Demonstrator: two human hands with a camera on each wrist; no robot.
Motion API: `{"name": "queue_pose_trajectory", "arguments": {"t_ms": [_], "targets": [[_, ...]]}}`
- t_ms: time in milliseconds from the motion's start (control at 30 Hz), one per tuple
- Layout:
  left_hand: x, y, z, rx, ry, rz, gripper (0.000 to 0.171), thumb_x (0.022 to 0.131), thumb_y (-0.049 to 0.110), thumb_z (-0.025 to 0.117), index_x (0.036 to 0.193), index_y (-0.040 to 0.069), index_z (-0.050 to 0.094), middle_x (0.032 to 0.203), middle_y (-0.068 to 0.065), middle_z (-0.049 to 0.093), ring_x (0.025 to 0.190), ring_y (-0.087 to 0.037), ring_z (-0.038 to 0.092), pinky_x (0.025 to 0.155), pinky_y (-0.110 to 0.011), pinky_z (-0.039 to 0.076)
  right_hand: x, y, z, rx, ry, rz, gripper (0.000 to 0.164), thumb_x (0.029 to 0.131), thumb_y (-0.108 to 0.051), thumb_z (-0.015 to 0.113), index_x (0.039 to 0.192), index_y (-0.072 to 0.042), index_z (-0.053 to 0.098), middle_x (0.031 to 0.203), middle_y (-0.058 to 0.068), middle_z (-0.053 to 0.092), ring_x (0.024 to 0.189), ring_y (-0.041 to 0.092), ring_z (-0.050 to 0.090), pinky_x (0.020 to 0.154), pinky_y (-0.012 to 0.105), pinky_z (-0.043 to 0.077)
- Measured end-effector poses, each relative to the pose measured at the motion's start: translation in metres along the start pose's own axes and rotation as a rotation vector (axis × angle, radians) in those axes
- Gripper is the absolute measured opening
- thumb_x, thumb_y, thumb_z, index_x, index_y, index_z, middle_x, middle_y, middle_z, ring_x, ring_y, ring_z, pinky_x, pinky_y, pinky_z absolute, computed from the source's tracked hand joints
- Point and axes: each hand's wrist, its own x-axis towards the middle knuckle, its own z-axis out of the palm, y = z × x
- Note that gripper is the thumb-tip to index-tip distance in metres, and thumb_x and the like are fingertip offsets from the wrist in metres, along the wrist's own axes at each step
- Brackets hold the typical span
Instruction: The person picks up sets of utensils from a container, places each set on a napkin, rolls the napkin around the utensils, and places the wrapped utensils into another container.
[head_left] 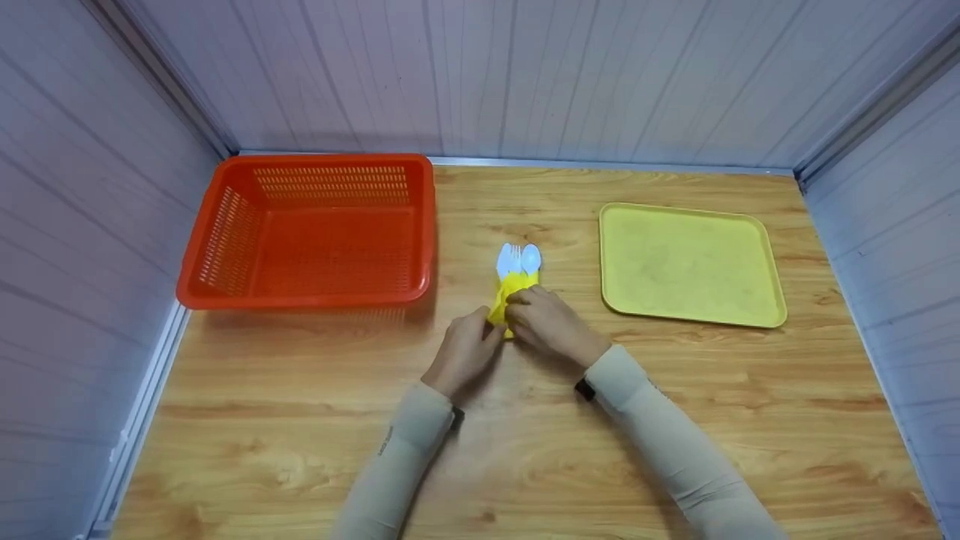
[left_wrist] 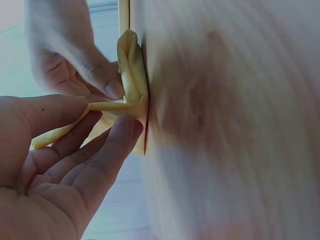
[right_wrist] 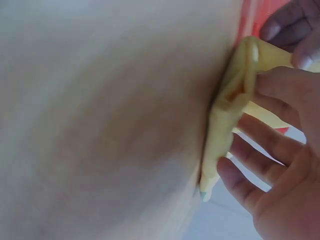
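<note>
A white knife (head_left: 503, 260), a fork (head_left: 515, 259) and a spoon (head_left: 531, 259) lie side by side at mid-table, their heads sticking out of a folded yellow napkin (head_left: 514, 285). Their handles are hidden under the cloth. From the left side, my left hand (head_left: 465, 349) pinches a raised flap of the napkin between thumb and index finger, as the left wrist view shows. My right hand (head_left: 551, 322) is at the napkin's right side, its thumb against the fold and its fingers curled about the cloth in the right wrist view.
A red plastic basket (head_left: 307, 302) with slotted walls stands at the back left. To the right lies a yellow tray (head_left: 690, 262). Pale panel walls (head_left: 510, 75) enclose the wooden table (head_left: 517, 450) at the back and both sides.
</note>
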Motion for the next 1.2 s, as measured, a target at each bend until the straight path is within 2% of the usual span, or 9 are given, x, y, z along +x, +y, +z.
{"name": "queue_pose_trajectory", "arguments": {"t_ms": [133,233,367,500,700,867,933,1033,1200], "targets": [[0.001,0.003,0.003,0.019,-0.01,-0.003,0.008,0.098,0.013,0.063,0.093,0.008,0.06,0.079,-0.001,0.055,0.073,-0.016,0.052,0.063,-0.031,0.047,0.003,0.001,-0.006,0.035,-0.072,0.009,0.019,0.098,-0.007,0.059,0.112,0.0,0.068,0.119,0.015,0.066,0.111,0.033,0.058,0.096,0.046,0.047],[0.0,0.005,0.006,0.05,-0.004,0.031,0.005,0.098,0.011,0.063,0.096,0.007,0.062,0.083,-0.002,0.059,0.078,-0.017,0.056,0.069,-0.034,0.051,0.003,0.002,-0.008,0.085,-0.108,0.04,0.022,0.098,-0.005,0.057,0.119,0.001,0.065,0.118,0.015,0.066,0.113,0.033,0.057,0.099,0.045,0.045],[-0.001,0.007,0.011,0.117,0.044,0.115,0.006,0.097,0.009,0.062,0.093,0.005,0.063,0.083,-0.005,0.062,0.078,-0.021,0.061,0.069,-0.038,0.053,0.003,0.004,-0.007,0.14,-0.108,0.06,0.023,0.098,-0.003,0.055,0.119,0.001,0.064,0.116,0.015,0.067,0.114,0.033,0.057,0.1,0.046,0.045],[-0.001,0.008,0.016,0.166,0.077,0.169,0.009,0.098,0.009,0.06,0.091,0.006,0.065,0.081,-0.006,0.062,0.075,-0.023,0.063,0.066,-0.039,0.054,0.001,0.006,-0.005,0.194,-0.087,0.088,0.024,0.098,-0.004,0.054,0.119,0.0,0.064,0.116,0.015,0.066,0.116,0.032,0.056,0.102,0.046,0.044],[-0.002,0.009,0.021,0.173,0.04,0.194,0.007,0.096,0.01,0.063,0.09,0.006,0.064,0.079,-0.004,0.058,0.071,-0.022,0.06,0.063,-0.037,0.052,-0.006,0.011,-0.006,0.338,-0.094,0.184,0.023,0.1,-0.009,0.058,0.122,-0.004,0.064,0.123,0.013,0.064,0.119,0.029,0.055,0.104,0.045,0.042],[-0.006,0.012,0.022,0.204,0.027,0.23,0.009,0.096,0.012,0.065,0.096,0.003,0.062,0.085,-0.006,0.06,0.077,-0.024,0.062,0.069,-0.039,0.053,-0.01,0.016,-0.011,0.408,-0.103,0.211,0.023,0.097,-0.001,0.058,0.118,-0.005,0.067,0.118,0.01,0.067,0.114,0.025,0.059,0.101,0.044,0.045],[-0.007,0.013,0.022,0.255,0.023,0.249,0.011,0.097,0.013,0.063,0.098,0.002,0.062,0.087,-0.008,0.061,0.08,-0.026,0.063,0.072,-0.04,0.054,-0.012,0.018,-0.012,0.425,-0.099,0.212,0.028,0.096,0.003,0.055,0.12,-0.005,0.067,0.119,0.01,0.067,0.114,0.025,0.061,0.101,0.044,0.046],[-0.009,0.016,0.024,0.385,0.022,0.276,0.017,0.099,0.015,0.06,0.105,-0.001,0.062,0.098,-0.016,0.065,0.09,-0.031,0.065,0.08,-0.042,0.055,-0.017,0.021,-0.013,0.454,-0.066,0.208,0.036,0.096,0.004,0.051,0.129,-0.002,0.065,0.127,0.013,0.065,0.12,0.027,0.059,0.103,0.045,0.044],[-0.014,0.021,0.031,0.588,0.051,0.311,0.032,0.097,0.018,0.063,0.118,-0.007,0.062,0.117,-0.026,0.064,0.104,-0.036,0.065,0.084,-0.042,0.056,-0.024,0.024,-0.012,0.548,0.03,0.243,0.04,0.098,0.004,0.047,0.135,-0.001,0.061,0.136,0.015,0.06,0.13,0.03,0.052,0.109,0.045,0.039]]}}
